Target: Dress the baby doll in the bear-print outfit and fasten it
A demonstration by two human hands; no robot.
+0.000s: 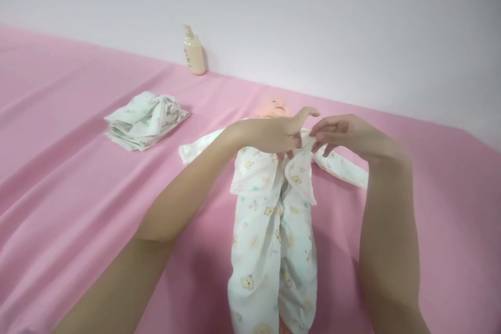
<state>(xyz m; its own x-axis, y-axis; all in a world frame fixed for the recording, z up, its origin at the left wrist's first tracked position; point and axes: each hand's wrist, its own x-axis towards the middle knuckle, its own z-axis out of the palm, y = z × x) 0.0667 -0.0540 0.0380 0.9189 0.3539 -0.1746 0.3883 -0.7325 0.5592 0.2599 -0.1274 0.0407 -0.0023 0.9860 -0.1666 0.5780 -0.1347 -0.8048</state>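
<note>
A baby doll (274, 108) lies on its back on the pink sheet (70, 209), dressed in a white printed romper (270, 229) with small bear figures. My left hand (274, 133) and my right hand (344, 133) meet over the doll's chest, just below its head. Both pinch the front edges of the romper near the collar. The romper's front hangs partly open below my fingers, and its sleeves spread to either side.
A folded pile of white printed cloth (144, 120) lies to the left on the sheet. A cream pump bottle (194, 52) stands by the pale wall at the back.
</note>
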